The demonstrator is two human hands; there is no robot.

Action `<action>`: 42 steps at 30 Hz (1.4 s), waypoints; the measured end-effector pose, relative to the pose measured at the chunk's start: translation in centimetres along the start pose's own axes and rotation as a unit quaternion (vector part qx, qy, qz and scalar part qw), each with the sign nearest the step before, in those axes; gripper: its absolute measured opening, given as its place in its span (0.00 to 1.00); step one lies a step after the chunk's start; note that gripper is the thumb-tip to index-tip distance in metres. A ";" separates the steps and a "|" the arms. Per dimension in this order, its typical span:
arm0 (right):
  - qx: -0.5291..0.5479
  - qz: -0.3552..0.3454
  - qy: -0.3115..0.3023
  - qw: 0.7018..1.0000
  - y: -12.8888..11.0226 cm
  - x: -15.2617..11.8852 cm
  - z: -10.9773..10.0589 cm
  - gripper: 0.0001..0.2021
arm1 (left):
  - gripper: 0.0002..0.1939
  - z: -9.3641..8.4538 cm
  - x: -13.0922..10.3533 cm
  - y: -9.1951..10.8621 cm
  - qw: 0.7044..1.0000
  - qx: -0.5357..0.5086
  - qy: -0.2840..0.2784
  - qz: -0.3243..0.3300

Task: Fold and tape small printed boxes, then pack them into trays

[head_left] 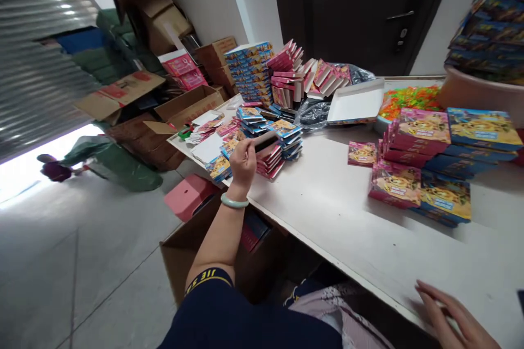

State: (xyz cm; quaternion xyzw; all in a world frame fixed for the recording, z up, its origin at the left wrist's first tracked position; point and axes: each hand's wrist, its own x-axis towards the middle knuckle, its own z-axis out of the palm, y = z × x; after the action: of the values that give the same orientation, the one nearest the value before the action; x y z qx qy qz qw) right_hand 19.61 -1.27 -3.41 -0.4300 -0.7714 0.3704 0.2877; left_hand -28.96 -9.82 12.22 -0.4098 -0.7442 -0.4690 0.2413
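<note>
My left hand (243, 161), with a pale green bangle on the wrist, is closed round a dark flat object (265, 142), perhaps a phone, held above the stacks of small boxes. Just beyond it stand blue boxes (286, 130) and pink boxes (272, 163) on the white table (319, 191). Near the front edge at the lower right, my right hand (454, 319) rests low over the table with its fingers stretched out and holds nothing visible. Pink boxes (395, 182) and blue boxes (446, 196) are piled beyond it.
A tub of orange and green pieces (411, 99) stands behind the right piles, beside a large pink basin (475, 90). A white open tray (355, 102) lies at the back. Left of the table are cardboard boxes (143, 139), with an open carton (176, 262) below its edge.
</note>
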 end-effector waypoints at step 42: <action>0.108 -0.074 0.065 0.989 -5.1 3.7 -3.2 0.05 | 0.04 11.4 -18.3 17.8 0.764 -0.482 -0.419 0.092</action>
State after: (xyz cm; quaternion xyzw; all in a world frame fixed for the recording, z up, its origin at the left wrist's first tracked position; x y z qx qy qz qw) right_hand 18.00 1.23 3.02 -0.3614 -0.7364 0.3999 0.4089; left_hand -3.76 -2.63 2.39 -0.6941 -0.4059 -0.5234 -0.2820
